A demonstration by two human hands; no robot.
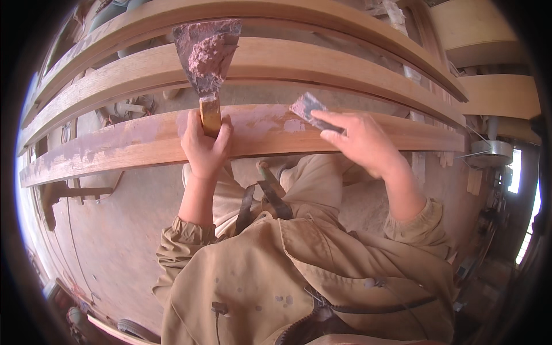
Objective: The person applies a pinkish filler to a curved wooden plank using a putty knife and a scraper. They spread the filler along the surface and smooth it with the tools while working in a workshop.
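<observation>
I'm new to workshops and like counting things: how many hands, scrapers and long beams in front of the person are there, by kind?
Hands: 2, left hand and right hand
Scrapers: 2, wide scraper and small scraper
Long beams: 3, near beam, middle beam, far beam
Total: 7

A woodworking workshop. Nearest plank [265, 142] smeared with pinkish paste [256, 122]; two more planks [299, 62] run alongside beyond it, pale wooden panels [499, 95] sit past its right end, a paste-loaded wide putty knife [204, 86] over it, dull floor [129, 233] below it.
</observation>
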